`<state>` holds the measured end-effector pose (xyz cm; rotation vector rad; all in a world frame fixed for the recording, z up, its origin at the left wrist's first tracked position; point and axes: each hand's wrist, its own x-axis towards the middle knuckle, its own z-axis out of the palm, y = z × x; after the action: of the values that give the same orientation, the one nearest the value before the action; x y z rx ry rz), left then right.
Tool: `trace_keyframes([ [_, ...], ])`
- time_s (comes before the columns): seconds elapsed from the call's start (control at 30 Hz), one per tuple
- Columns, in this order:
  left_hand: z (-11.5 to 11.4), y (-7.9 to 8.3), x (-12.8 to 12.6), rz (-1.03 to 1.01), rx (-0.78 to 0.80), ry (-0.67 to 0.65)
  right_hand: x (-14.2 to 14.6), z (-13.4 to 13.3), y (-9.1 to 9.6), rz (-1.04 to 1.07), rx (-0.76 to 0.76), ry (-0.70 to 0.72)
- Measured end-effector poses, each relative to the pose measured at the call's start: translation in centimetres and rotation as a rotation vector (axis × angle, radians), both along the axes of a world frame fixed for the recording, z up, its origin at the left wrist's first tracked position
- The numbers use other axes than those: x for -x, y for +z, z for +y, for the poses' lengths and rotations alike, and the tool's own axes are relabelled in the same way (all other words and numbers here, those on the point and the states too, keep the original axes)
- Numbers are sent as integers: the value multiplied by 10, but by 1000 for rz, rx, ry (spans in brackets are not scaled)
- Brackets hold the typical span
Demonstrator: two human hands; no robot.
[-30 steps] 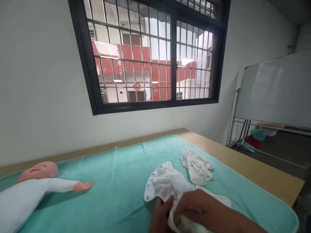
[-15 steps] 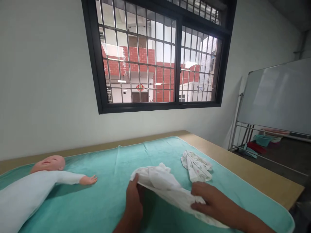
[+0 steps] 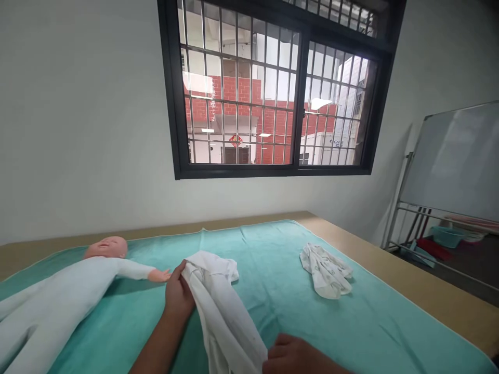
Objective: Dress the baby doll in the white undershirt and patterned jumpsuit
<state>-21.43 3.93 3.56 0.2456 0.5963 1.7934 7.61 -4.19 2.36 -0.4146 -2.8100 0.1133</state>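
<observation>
Viewing from the head camera, locate the white garment (image 3: pixel 228 314) in the lower centre of the view, above the green sheet (image 3: pixel 273 249). It extends from a bunched far end toward the bottom edge, with long folds running along its length. The near end is cut off by the frame.

Left hand (image 3: pixel 179 293): grasping the garment at its far left edge. The thumb and fingers close on the fabric, and the forearm enters from the bottom edge.

Right hand (image 3: pixel 298 356): fingers curled inward at the bottom edge, against the near right side of the garment. The fingertips are hidden; whether fabric is gripped inside the curl cannot be told.

Doll (image 3: pixel 74 288): lying face up on the sheet at the left, dressed in a white suit. One arm extends toward the left hand; its open hand is just beside the person's fingers. Contact between them cannot be confirmed.

Patterned cloth (image 3: pixel 326 272): lying crumpled on the sheet, right of the garment and apart from it.

The sheet covers most of a wooden table (image 3: pixel 390 267). Beyond the table is a barred window (image 3: pixel 278 104) with a dark frame. A whiteboard (image 3: pixel 456 161) stands at the right; a teal basin (image 3: pixel 448 236) sits below it.
</observation>
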Motion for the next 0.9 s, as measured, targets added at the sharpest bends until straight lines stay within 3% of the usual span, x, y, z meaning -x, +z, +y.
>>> trace_keyframes([
  [0.1,5,-7,16,-32,-39,56,-11,-8,47,50,167,-108],
  [0.2,5,-6,28,-52,-108,74,-24,-26,104,196,601,-355],
  [0.3,0,-4,43,-26,-133,50,-27,-38,131,306,849,-284],
  [0.4,-5,-7,65,157,-70,104,-19,-35,120,258,924,-233],
  [0.47,-6,-12,81,277,-20,155,-12,-23,99,197,889,-365],
  [0.6,0,-17,93,450,85,142,-2,5,53,100,647,-650],
  [0.73,3,-15,70,756,145,13,5,14,36,19,569,-700],
  [0.9,-3,-11,34,1114,86,-106,12,21,44,209,790,-533],
])
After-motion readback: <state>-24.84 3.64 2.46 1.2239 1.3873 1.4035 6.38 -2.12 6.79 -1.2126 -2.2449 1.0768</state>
